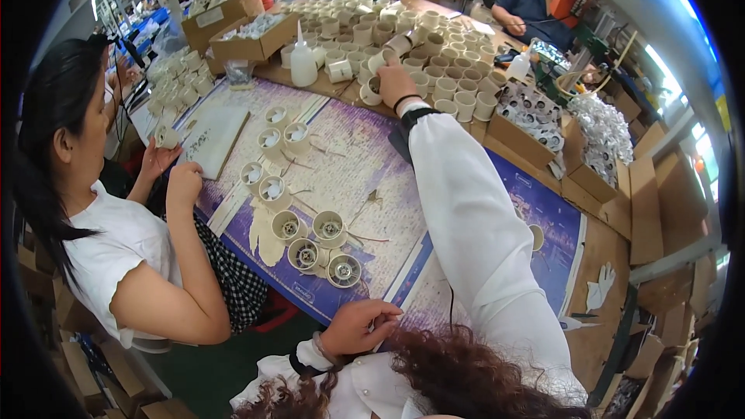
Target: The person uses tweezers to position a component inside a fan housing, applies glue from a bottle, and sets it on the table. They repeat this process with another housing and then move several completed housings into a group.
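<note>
My right hand (396,82) stretches far across the table, its fingers closed on a cream plastic cup (380,60) at the near edge of a large group of cups. Near the table's front edge, my left hand (358,329) is loosely curled with thumb and fingers apart, holding nothing. Close to it stand several cream cups with round metal fan-like parts inside, one of them a front cup (343,270). Farther back, more cups hold white parts, such as this cup (272,188); thin wires trail from several of them.
A co-worker (132,240) at the left handles a cup beside a white board (213,140). A white squeeze bottle (303,62) stands before the cups. Cardboard boxes of parts (528,136) line the right side. A white glove (600,287) lies at the far right. Other people sit across the table.
</note>
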The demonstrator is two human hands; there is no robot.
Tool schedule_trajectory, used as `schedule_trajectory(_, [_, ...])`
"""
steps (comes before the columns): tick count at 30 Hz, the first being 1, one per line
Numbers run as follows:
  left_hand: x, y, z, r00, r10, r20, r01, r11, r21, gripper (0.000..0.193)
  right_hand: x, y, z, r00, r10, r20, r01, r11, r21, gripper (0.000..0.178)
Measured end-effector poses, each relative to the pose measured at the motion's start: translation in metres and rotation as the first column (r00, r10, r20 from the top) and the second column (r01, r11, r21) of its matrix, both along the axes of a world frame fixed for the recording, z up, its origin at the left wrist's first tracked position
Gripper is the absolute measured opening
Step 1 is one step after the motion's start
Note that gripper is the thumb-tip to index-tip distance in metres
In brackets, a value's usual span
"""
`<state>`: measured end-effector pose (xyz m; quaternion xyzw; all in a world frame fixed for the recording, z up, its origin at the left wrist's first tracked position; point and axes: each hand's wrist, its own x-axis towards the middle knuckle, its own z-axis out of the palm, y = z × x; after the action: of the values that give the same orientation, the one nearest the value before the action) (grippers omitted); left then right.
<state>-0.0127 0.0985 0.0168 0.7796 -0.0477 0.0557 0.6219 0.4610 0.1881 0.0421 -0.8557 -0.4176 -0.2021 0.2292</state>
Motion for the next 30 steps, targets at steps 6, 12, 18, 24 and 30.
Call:
schedule_trajectory(6, [-0.001, -0.002, -0.003, 0.998, 0.019, 0.066, -0.024, 0.996, 0.081, 0.024, -0.031, -0.079, 0.027, 0.996, 0.081, -0.033, -0.084, 0.994, -0.068, 0.014])
schedule_trajectory(12, [-0.006, 0.0, -0.004, 0.998, 0.066, 0.013, -0.067, 0.994, 0.082, 0.022, -0.095, -0.174, 0.031, 0.975, 0.218, -0.028, -0.215, 0.916, -0.338, 0.012])
schedule_trajectory(18, [-0.003, -0.005, -0.009, 0.992, 0.11, 0.058, -0.116, 0.988, 0.106, 0.023, -0.153, -0.246, 0.032, 0.966, 0.211, -0.149, -0.254, 0.879, -0.404, 0.014])
schedule_trajectory(24, [-0.001, -0.004, -0.022, 0.987, 0.144, 0.067, -0.15, 0.985, 0.091, 0.023, -0.203, -0.273, 0.057, 0.929, 0.17, -0.33, -0.331, 0.782, -0.528, 0.015])
schedule_trajectory(30, [-0.001, -0.008, -0.017, 0.986, 0.147, 0.074, -0.157, 0.975, 0.154, 0.024, -0.207, -0.288, 0.048, 0.913, 0.155, -0.377, -0.356, 0.752, -0.554, 0.017])
